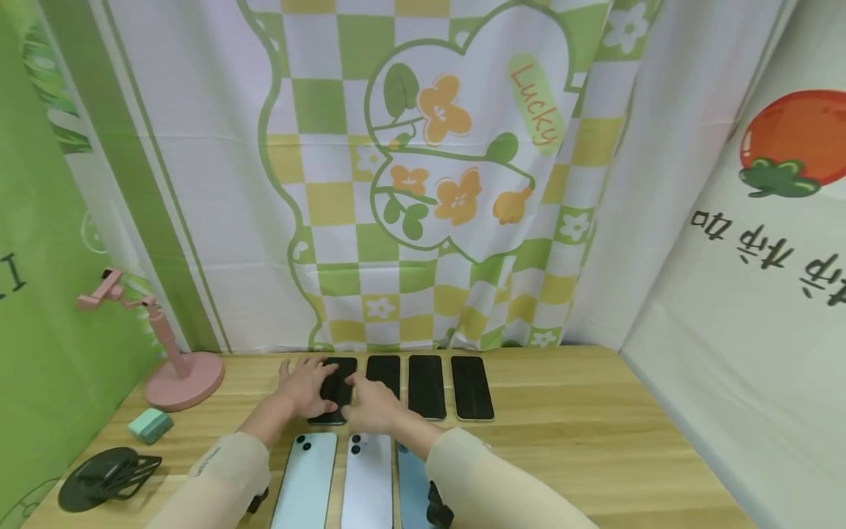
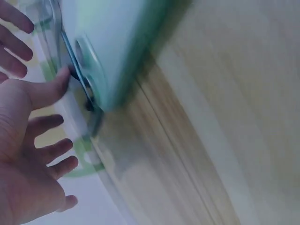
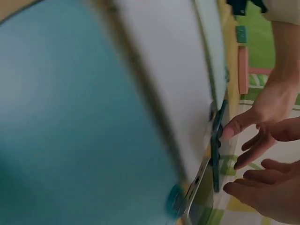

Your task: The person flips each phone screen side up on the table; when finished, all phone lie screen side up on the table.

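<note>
A black-screened phone lies face up at the left end of a back row on the wooden table. My left hand reaches over its left side, fingers spread, with the thumb at the phone's near part. From the right, my right hand comes up to the same phone, index finger and thumb by its right edge. In the right wrist view, the left thumb meets the edge of a dark phone. Below my wrists, pale green, white and blue phones lie backs up.
More black-screened phones continue the back row to the right, the last one at its end. At left stand a pink phone stand, a teal block and a dark oval stand. A patterned curtain hangs behind.
</note>
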`<act>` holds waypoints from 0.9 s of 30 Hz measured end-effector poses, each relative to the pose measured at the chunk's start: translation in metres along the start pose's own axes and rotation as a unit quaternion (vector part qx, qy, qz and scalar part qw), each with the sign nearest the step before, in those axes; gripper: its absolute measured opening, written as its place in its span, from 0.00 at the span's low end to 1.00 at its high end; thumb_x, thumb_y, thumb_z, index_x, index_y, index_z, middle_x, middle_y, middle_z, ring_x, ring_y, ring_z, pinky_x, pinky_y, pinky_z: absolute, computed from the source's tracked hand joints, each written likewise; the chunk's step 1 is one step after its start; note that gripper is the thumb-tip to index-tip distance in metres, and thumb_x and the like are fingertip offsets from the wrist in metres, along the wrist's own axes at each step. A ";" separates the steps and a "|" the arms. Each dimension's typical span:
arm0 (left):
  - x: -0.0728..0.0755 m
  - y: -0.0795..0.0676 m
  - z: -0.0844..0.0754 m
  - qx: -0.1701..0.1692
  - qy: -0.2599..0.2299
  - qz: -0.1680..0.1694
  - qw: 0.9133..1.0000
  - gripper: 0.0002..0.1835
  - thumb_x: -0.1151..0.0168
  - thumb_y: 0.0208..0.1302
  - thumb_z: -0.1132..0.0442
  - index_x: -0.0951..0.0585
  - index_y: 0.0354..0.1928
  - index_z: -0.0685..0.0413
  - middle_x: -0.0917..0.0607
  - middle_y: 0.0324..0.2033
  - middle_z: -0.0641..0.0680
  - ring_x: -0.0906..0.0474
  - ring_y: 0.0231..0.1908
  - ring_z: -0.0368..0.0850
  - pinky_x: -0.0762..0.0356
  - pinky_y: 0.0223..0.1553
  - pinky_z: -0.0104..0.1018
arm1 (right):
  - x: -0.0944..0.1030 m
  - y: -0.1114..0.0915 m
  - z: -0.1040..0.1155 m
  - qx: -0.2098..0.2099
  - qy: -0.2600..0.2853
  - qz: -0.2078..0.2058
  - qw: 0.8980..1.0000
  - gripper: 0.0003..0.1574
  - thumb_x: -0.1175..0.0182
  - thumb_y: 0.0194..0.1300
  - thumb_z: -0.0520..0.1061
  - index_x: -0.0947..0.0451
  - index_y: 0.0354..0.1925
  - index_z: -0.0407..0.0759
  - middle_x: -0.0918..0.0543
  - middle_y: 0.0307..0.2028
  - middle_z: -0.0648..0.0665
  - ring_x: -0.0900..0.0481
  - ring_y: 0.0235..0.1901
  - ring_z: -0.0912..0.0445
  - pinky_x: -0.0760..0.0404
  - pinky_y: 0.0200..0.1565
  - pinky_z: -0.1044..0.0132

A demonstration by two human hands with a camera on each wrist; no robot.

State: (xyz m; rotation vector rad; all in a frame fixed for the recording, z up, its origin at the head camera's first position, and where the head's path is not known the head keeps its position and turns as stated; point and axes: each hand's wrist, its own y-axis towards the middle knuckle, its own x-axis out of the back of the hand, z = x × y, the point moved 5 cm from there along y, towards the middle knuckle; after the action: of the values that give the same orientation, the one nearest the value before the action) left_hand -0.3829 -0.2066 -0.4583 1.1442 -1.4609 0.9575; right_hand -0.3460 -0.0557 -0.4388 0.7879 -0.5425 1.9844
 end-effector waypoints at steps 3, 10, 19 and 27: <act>0.002 -0.002 -0.014 -0.026 0.009 -0.003 1.000 0.42 0.25 0.60 0.54 0.29 0.74 0.59 0.31 0.75 0.65 0.36 0.75 0.69 0.51 0.73 0.80 | 0.008 -0.017 -0.008 0.056 -0.087 0.009 0.995 0.33 0.44 0.77 0.45 0.34 0.74 0.39 0.11 0.36 0.43 0.18 0.25 0.57 0.19 0.29 0.66; 0.001 -0.023 -0.068 -0.117 -0.045 0.012 0.992 0.35 0.36 0.71 0.61 0.34 0.75 0.67 0.33 0.77 0.65 0.39 0.79 0.64 0.53 0.79 0.72 | 0.021 -0.062 -0.040 0.132 -0.233 0.057 0.962 0.34 0.49 0.81 0.54 0.35 0.77 0.43 0.35 0.79 0.38 0.35 0.79 0.45 0.28 0.75 0.50; -0.016 -0.055 -0.115 -0.197 -0.033 0.076 0.977 0.36 0.35 0.71 0.51 0.30 0.73 0.66 0.28 0.75 0.64 0.34 0.77 0.62 0.43 0.79 0.65 | 0.029 -0.128 -0.070 0.194 -0.320 0.113 0.920 0.45 0.51 0.78 0.68 0.40 0.80 0.46 0.41 0.81 0.37 0.41 0.80 0.37 0.30 0.76 0.46; -0.057 -0.055 -0.114 -0.241 -0.015 0.113 0.964 0.48 0.45 0.71 0.31 0.34 0.76 0.65 0.31 0.77 0.65 0.37 0.78 0.61 0.39 0.79 0.59 | 0.017 -0.156 -0.079 0.215 -0.346 0.157 0.900 0.50 0.53 0.75 0.74 0.44 0.82 0.48 0.44 0.82 0.40 0.41 0.81 0.41 0.27 0.75 0.53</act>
State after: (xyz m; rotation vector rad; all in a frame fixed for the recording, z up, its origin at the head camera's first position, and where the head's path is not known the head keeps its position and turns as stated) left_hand -0.3000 -0.1008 -0.4936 0.6476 -1.7547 0.6798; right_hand -0.2421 0.0819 -0.4715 1.8161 -0.6709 2.1155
